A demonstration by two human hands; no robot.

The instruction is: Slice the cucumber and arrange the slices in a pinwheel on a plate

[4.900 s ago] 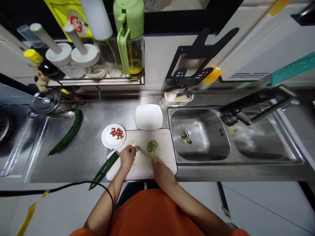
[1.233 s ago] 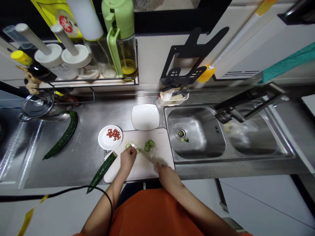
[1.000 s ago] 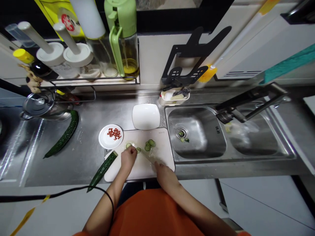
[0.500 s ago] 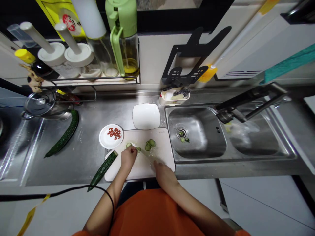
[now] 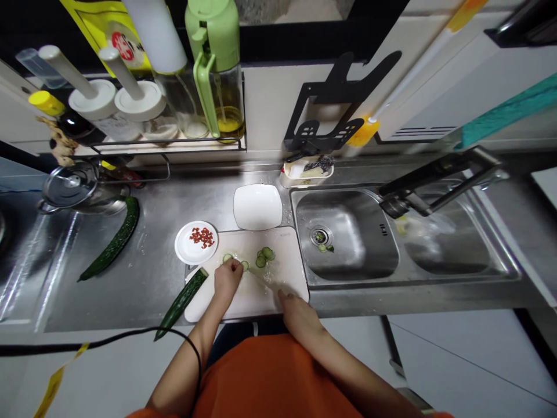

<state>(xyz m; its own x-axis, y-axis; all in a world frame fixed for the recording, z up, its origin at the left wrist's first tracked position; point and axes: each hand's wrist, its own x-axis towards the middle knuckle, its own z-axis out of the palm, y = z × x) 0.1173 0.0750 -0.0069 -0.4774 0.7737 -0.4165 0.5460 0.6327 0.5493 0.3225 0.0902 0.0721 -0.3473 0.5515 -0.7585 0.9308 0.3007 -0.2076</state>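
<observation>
two bare hands are over a white rectangular cutting board (image 5: 287,247) on the steel tabletop (image 5: 152,247). the right hand (image 5: 301,318) has its grip closed round a thin-bladed knife (image 5: 264,282), hard to make out from here; the left hand (image 5: 227,281) bunches its fingertips beside a pale green round slice (image 5: 245,265), though i can't tell whether they hold anything. a dark green cut cucumber (image 5: 181,303) lies across the board's left edge, and a small pile of cucumber slices (image 5: 264,256) sits right of the left hand.

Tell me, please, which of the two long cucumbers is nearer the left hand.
The cut cucumber, pale end showing, beside the left hand; the other cucumber lies farther left, near the pot.
</observation>
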